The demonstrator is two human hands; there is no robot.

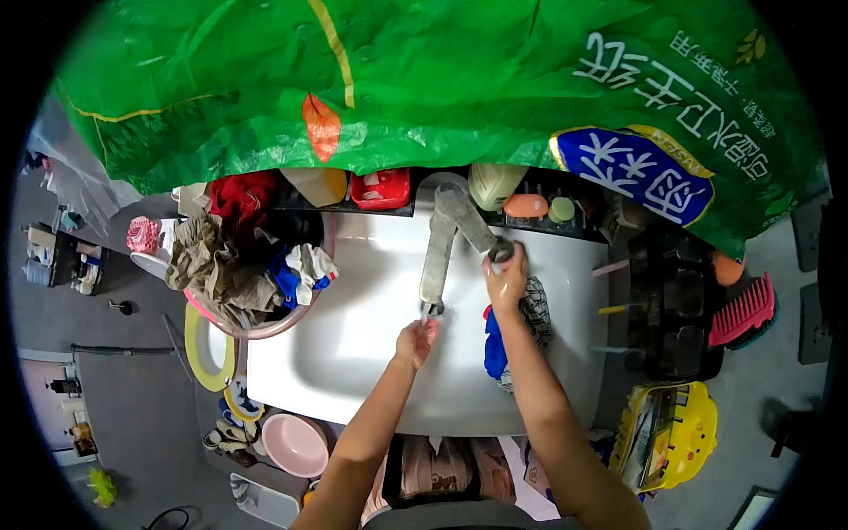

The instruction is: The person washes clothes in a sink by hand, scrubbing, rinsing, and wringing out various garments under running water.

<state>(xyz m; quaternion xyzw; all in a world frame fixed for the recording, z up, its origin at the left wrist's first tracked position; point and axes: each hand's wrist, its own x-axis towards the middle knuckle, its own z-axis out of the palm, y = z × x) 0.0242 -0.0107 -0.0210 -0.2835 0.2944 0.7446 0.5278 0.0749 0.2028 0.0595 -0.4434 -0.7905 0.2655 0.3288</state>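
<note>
My left hand [418,341] is under the spout of the grey faucet [435,265], palm up with its fingers at the outlet; water seems to run onto it. My right hand [506,278] is closed round the round end of the faucet handle [473,223]. Beneath my right forearm, a blue cloth [495,349] and a black-and-white patterned cloth [535,311] lie in the white sink [353,353].
A pink basin [290,327] heaped with clothes [221,274] rests on the sink's left side. Behind the faucet are a bottle [495,185], a red box [382,190] and an orange soap [526,206]. A green plastic package [397,88] hangs above. A yellow basket [693,437] stands at right.
</note>
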